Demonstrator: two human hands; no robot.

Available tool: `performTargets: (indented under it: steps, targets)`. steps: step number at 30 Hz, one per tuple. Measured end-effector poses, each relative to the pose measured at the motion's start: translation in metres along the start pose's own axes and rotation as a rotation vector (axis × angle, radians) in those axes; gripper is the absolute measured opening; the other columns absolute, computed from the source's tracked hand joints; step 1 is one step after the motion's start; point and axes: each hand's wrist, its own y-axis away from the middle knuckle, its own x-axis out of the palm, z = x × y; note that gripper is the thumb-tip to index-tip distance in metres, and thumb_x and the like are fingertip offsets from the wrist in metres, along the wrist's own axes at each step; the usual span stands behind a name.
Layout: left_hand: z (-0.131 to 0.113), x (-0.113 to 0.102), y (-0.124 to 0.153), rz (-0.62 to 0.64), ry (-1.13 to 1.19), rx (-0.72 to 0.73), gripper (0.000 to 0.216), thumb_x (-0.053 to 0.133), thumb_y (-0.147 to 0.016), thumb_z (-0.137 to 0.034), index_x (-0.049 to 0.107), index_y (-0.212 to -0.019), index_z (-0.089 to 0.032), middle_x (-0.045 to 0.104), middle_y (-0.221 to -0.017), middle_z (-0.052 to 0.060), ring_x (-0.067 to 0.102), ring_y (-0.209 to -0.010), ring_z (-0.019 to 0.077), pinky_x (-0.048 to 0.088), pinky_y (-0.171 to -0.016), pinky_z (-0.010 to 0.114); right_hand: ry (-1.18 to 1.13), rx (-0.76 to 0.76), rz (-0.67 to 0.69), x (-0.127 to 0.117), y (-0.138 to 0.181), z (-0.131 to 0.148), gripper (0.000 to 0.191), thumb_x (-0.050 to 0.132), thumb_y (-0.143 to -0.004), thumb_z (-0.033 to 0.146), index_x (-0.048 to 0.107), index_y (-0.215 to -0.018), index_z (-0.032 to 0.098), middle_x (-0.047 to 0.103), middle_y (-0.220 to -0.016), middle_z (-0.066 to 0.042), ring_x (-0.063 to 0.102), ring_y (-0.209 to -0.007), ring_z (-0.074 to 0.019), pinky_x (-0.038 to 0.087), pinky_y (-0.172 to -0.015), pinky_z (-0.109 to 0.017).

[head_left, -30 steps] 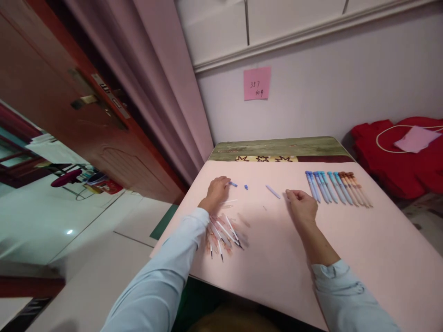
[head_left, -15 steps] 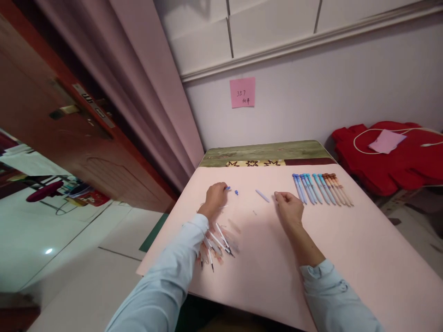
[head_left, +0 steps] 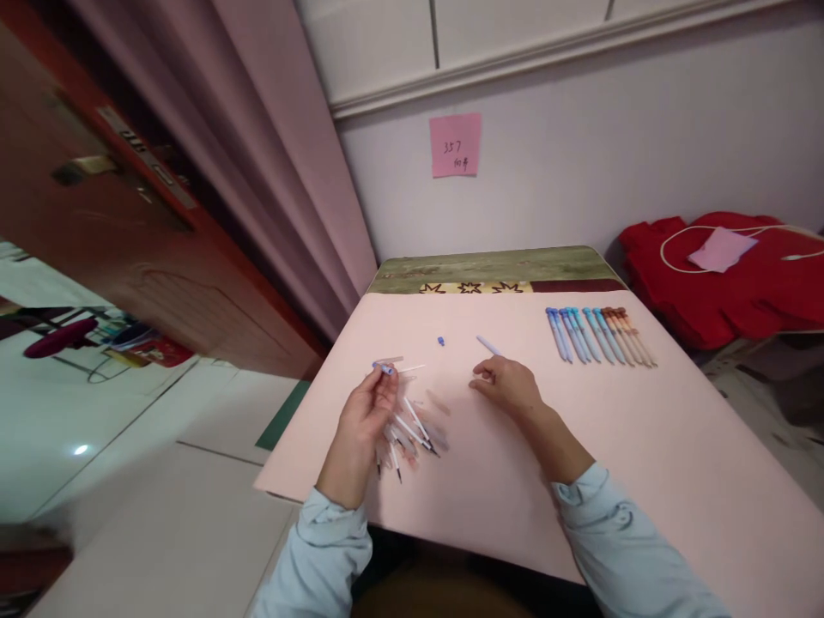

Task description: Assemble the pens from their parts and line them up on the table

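Now that the left hand (head_left: 366,414) has lifted the blue pen part (head_left: 384,369) off the table (head_left: 644,446), that piece is in hand, pinched by thumb and fingers toward the left edge. Right hand (head_left: 508,384): fingers parted, nothing seen between, beside the smooth lavender barrel (head_left: 487,345) (contact: cannot tell). Stubby blue cap (head_left: 441,342) nearer the far edge; slim white refills (head_left: 415,419) heaped toward the near-left corner; tapered pens (head_left: 598,335) rowed by the far-right corner.

Dim, soft indoor light fills my feed as glare spots the floor (head_left: 129,515) and the door (head_left: 173,292) blurs.
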Motion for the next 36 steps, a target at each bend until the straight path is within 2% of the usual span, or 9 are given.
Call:
performTargets:
  steps: [4, 8, 12, 16, 20, 23, 30, 33, 36]
  targets:
    - [-0.022, -0.003, 0.01, 0.001, 0.094, 0.048, 0.012, 0.051, -0.09, -0.001, 0.059, -0.088, -0.009, 0.067, -0.073, 0.005, 0.068, -0.066, 0.0104, 0.059, -0.067, 0.019, 0.084, -0.016, -0.005, 0.005, 0.004, 0.002, 0.012, 0.063, -0.083, 0.031, 0.073, -0.08, 0.027, 0.07, -0.088, 0.001, 0.061, -0.077, -0.0156, 0.037, -0.065, -0.026]
    - [-0.041, -0.019, 0.014, 0.006, 0.099, 0.113, 0.012, 0.052, -0.088, 0.0, 0.061, -0.091, -0.008, 0.066, -0.074, 0.006, 0.067, -0.066, 0.0104, 0.058, -0.064, 0.017, 0.135, -0.065, -0.017, 0.01, 0.007, 0.002, 0.014, 0.059, -0.086, 0.029, 0.069, -0.08, 0.024, 0.069, -0.086, 0.0, 0.061, -0.076, -0.0159, 0.036, -0.064, -0.026]
    - [-0.059, -0.048, 0.005, 0.0, 0.061, 0.155, 0.015, 0.052, -0.088, 0.0, 0.062, -0.096, -0.007, 0.066, -0.075, 0.007, 0.067, -0.065, 0.0111, 0.057, -0.059, 0.017, 0.112, -0.104, -0.077, 0.014, 0.008, 0.002, 0.016, 0.054, -0.09, 0.031, 0.065, -0.082, 0.022, 0.069, -0.087, -0.002, 0.061, -0.077, -0.017, 0.037, -0.066, -0.027]
    - [-0.07, -0.086, -0.012, 0.058, 0.02, 0.226, 0.018, 0.049, -0.089, -0.001, 0.064, -0.099, -0.007, 0.067, -0.076, 0.008, 0.066, -0.066, 0.011, 0.057, -0.058, 0.017, 0.044, -0.113, -0.134, 0.015, 0.01, 0.002, 0.017, 0.05, -0.091, 0.032, 0.064, -0.087, 0.023, 0.069, -0.087, -0.002, 0.061, -0.077, -0.0175, 0.039, -0.069, -0.027]
    - [-0.064, -0.119, -0.029, 0.167, 0.078, 0.237, 0.024, 0.044, -0.093, -0.003, 0.064, -0.105, -0.007, 0.067, -0.079, 0.008, 0.066, -0.069, 0.0091, 0.056, -0.062, 0.016, 0.041, -0.109, -0.118, 0.019, 0.011, 0.001, 0.016, 0.052, -0.09, 0.032, 0.065, -0.086, 0.024, 0.069, -0.083, 0.0, 0.061, -0.072, -0.0162, 0.04, -0.068, -0.027]
    - [-0.054, -0.131, -0.038, 0.263, 0.108, 0.226, 0.027, 0.045, -0.093, -0.004, 0.064, -0.111, -0.009, 0.066, -0.082, 0.008, 0.065, -0.074, 0.0101, 0.057, -0.068, 0.019, 0.09, -0.105, -0.114, 0.024, 0.014, 0.004, 0.015, 0.053, -0.089, 0.032, 0.066, -0.088, 0.024, 0.069, -0.087, 0.0, 0.062, -0.073, -0.0162, 0.04, -0.066, -0.027]
    - [-0.044, -0.135, -0.044, 0.393, 0.066, 0.211, 0.024, 0.054, -0.089, -0.008, 0.066, -0.108, -0.012, 0.063, -0.082, 0.006, 0.061, -0.073, 0.0105, 0.056, -0.076, 0.027, 0.055, -0.052, -0.199, 0.033, 0.031, 0.041, 0.015, 0.057, -0.087, 0.033, 0.069, -0.091, 0.026, 0.069, -0.097, 0.0, 0.062, -0.076, -0.0156, 0.041, -0.067, -0.028]
    - [-0.043, -0.137, -0.044, 0.406, 0.036, 0.216, 0.022, 0.058, -0.087, -0.01, 0.067, -0.106, -0.013, 0.062, -0.082, 0.005, 0.06, -0.075, 0.0107, 0.054, -0.078, 0.027, -0.033, -0.107, -0.142, 0.041, 0.034, 0.069, 0.014, 0.058, -0.086, 0.032, 0.07, -0.09, 0.026, 0.069, -0.096, 0.0, 0.061, -0.072, -0.0137, 0.042, -0.07, -0.028]
    - [-0.042, -0.138, -0.044, 0.417, 0.012, 0.223, 0.022, 0.061, -0.085, -0.011, 0.067, -0.106, -0.013, 0.062, -0.083, 0.005, 0.059, -0.076, 0.0108, 0.053, -0.079, 0.027, -0.044, -0.181, -0.066, 0.055, 0.029, 0.095, 0.012, 0.061, -0.085, 0.032, 0.07, -0.089, 0.025, 0.069, -0.1, -0.002, 0.062, -0.085, -0.0168, 0.042, -0.078, -0.029]
